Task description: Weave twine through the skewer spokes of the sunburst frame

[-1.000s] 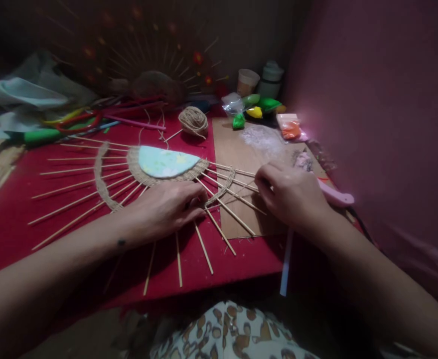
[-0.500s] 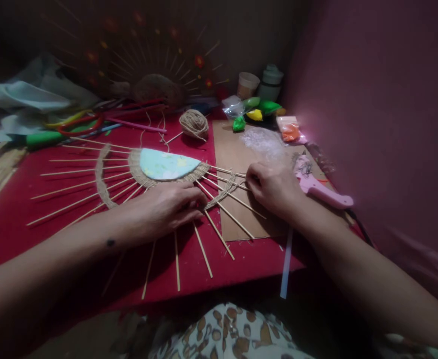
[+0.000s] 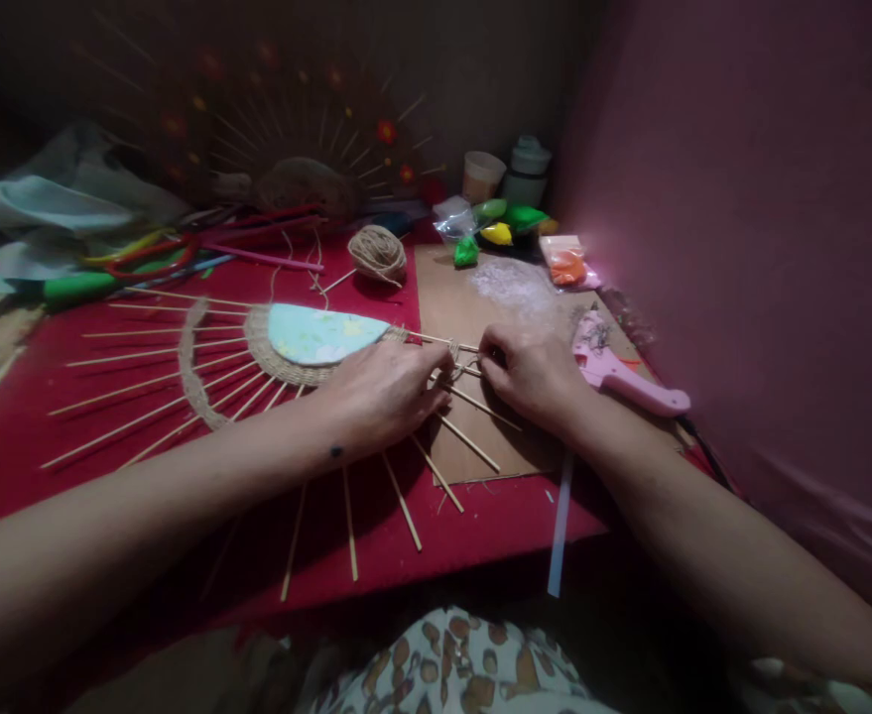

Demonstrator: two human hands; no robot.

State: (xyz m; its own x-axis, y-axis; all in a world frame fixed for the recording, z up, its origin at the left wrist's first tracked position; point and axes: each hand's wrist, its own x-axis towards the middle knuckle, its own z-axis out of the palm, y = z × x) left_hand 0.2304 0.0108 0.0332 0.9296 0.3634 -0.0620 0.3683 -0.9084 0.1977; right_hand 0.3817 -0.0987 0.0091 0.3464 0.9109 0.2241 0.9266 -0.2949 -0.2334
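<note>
A half-round fan of thin wooden sticks [image 3: 94, 398] spreads over the red cloth, with a light blue patterned half-disc [image 3: 323, 335] at its centre edged by woven twine [image 3: 260, 347]. An outer twine band [image 3: 189, 367] crosses the sticks. My left hand [image 3: 395, 387] reaches over the fan, thumb and fingers pinched on the right end of that band. Close by on the right, my right hand [image 3: 529, 372] is closed, fingertips at the stick ends, with a thin loop of twine running to them. The fingers hide exactly how the twine passes between the sticks.
A twine ball [image 3: 377, 254] lies behind the fan. Cardboard [image 3: 480, 451] sits under its right side, with a pink glue gun [image 3: 633, 382] beyond. Clay packets [image 3: 496, 233], a cup [image 3: 482, 177] and scissors [image 3: 154, 260] stand farther back. A glue stick [image 3: 560, 526] overhangs the front edge.
My left hand has moved right along the outer band, closer to my right hand. My right hand stays by the right stick ends. The whole view has shifted slightly.
</note>
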